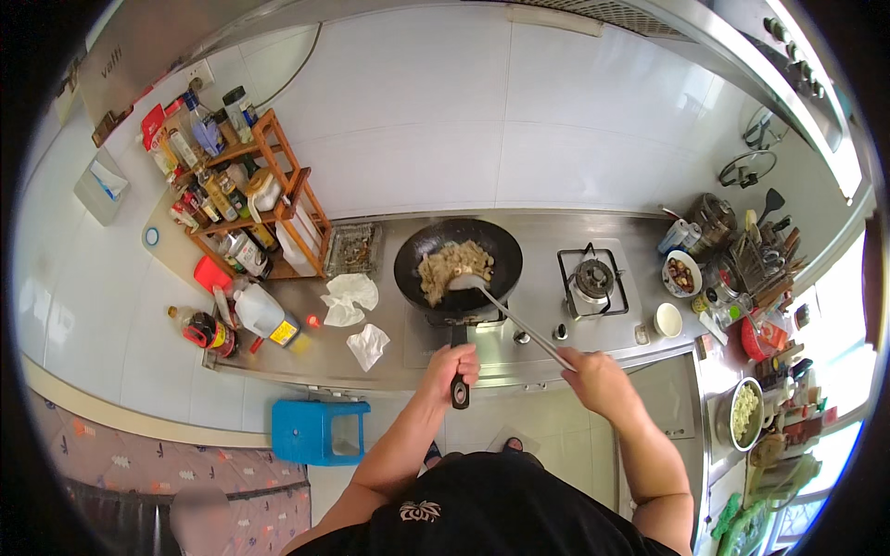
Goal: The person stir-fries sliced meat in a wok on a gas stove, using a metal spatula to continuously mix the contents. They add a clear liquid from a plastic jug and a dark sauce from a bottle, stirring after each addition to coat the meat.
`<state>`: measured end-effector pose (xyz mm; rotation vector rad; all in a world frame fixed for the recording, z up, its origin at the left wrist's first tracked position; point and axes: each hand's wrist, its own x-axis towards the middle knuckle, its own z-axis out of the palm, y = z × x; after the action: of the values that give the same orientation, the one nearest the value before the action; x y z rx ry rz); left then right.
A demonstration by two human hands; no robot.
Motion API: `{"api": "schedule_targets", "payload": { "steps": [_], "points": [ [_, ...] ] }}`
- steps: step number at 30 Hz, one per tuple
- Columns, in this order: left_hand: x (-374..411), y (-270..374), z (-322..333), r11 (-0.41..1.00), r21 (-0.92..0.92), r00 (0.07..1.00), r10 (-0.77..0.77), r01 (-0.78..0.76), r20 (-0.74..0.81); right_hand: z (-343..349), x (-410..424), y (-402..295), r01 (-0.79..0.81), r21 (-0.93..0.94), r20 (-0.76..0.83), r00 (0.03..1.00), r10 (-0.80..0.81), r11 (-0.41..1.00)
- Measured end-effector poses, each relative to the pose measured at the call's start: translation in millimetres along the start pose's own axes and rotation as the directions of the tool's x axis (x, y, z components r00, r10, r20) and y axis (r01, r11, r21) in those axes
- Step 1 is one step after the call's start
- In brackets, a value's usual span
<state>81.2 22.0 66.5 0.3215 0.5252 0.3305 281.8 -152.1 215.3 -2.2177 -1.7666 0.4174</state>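
A black wok (497, 249) stands on the left burner of the gas hob. Brown cooked food (448, 270), perhaps minced meat, is heaped in its middle and left. My left hand (448, 370) grips the wok's black handle (459, 393), whose end sticks out below my fingers. In my right hand (599, 382) is the long metal shaft of a wok spatula (525, 325). The spatula's blade (466, 281) lies against the near edge of the food, partly hidden by it. Steel counter surrounds the hob.
Right of the wok is the second burner (593, 279). Crumpled paper towels (367, 346), a large white jug (261, 313) and a wooden spice rack (299, 191) stand left. Bowls (668, 320) line the right side. A blue stool (299, 431) is on the floor.
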Motion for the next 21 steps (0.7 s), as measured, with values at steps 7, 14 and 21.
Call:
{"api": "schedule_targets", "payload": {
  "steps": [7,14,21],
  "points": [
    [-24,9,15,0.973,0.196,0.991,0.131,-0.121,-0.038,-51,0,-12,-0.032,0.002,0.096,0.995,0.031,0.999],
    [-58,15,9,0.975,0.219,0.997,0.058,-0.044,-0.058,-22,8,0,-0.083,0.225,0.023,0.997,0.079,0.971],
    [-25,4,10,0.970,0.234,0.995,0.084,-0.068,-0.061,-6,18,-3,-0.080,0.281,-0.034,0.995,0.093,0.956]
  ]
}}
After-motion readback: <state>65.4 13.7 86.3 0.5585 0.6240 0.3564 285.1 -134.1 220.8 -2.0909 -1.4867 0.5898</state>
